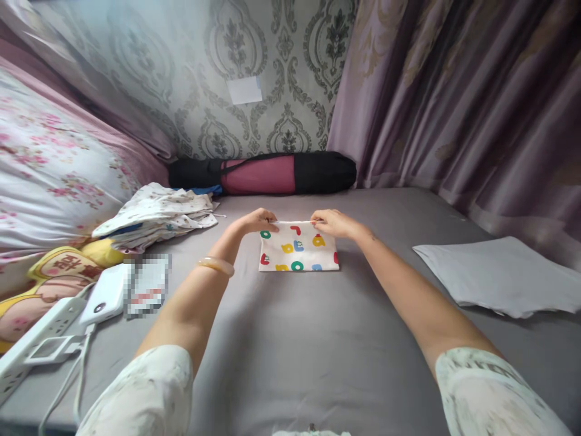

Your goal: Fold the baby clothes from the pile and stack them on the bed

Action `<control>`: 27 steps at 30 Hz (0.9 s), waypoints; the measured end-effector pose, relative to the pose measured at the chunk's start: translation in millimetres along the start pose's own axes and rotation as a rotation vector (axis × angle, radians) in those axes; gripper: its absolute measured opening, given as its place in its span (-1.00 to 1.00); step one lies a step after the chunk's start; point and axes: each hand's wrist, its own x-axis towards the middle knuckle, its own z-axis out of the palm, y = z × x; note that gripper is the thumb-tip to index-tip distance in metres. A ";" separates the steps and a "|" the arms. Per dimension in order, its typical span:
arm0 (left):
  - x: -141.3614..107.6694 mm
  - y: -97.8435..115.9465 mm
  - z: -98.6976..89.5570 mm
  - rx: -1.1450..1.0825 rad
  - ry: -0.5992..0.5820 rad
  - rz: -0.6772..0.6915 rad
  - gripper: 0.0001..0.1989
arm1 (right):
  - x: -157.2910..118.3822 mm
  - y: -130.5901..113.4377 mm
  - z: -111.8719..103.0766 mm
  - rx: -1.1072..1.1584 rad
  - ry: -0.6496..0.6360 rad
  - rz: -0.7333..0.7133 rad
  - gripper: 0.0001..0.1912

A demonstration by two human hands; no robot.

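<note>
A white cloth with colourful letters, folded or shaped into a flat rectangle, lies on the grey bed sheet. My left hand pinches its far left corner, and a pale bangle circles that forearm. At the far right corner, my right hand grips the same far edge between thumb and fingers. The far edge runs straight between both hands, while the near edge rests on the sheet. Whether the cloth is one piece or several layers, I cannot tell.
Left of my arm are a pile of printed clothes, a yellow plush cushion, a white power bank and a power strip with cables. Grey folded fabric lies right. A black and maroon long bag lies against the wall.
</note>
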 end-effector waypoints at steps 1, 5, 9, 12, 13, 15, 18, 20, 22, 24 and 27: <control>-4.8 2.6 -6.6 -0.041 -0.018 0.029 -0.70 | -2.1 0.0 -5.3 0.038 0.009 -0.014 -0.78; -20.0 20.4 -26.2 -0.131 -0.032 0.130 -0.69 | -7.8 -0.3 -27.3 0.185 0.010 -0.056 -0.83; -23.0 41.6 -31.8 -0.115 0.210 0.238 -0.73 | -9.8 -2.5 -45.5 0.226 0.150 -0.117 -0.84; -22.4 50.7 -26.4 0.061 0.552 0.333 -0.79 | -13.8 -7.3 -48.1 0.055 0.372 -0.141 -0.79; -23.5 51.2 -22.2 0.142 0.626 0.359 -0.80 | -16.4 -9.1 -45.2 -0.031 0.426 -0.141 -0.76; -29.0 47.7 -9.0 0.300 0.679 0.392 -0.77 | -24.0 -11.2 -32.6 -0.194 0.467 -0.150 -0.71; -45.5 33.2 22.6 0.464 0.594 0.399 -0.68 | -40.4 -8.1 0.7 -0.335 0.375 -0.190 -0.63; -59.2 20.5 47.7 0.509 0.478 0.377 -0.64 | -52.4 -2.5 27.1 -0.366 0.279 -0.206 -0.61; -71.9 8.3 70.9 0.530 0.368 0.362 -0.62 | -63.6 2.8 50.9 -0.382 0.209 -0.234 -0.61; -82.0 -2.0 88.5 0.545 0.291 0.367 -0.60 | -72.9 5.8 68.1 -0.397 0.163 -0.259 -0.62; -91.2 -12.8 102.3 0.559 0.246 0.387 -0.54 | -83.5 5.2 79.3 -0.389 0.115 -0.276 -0.62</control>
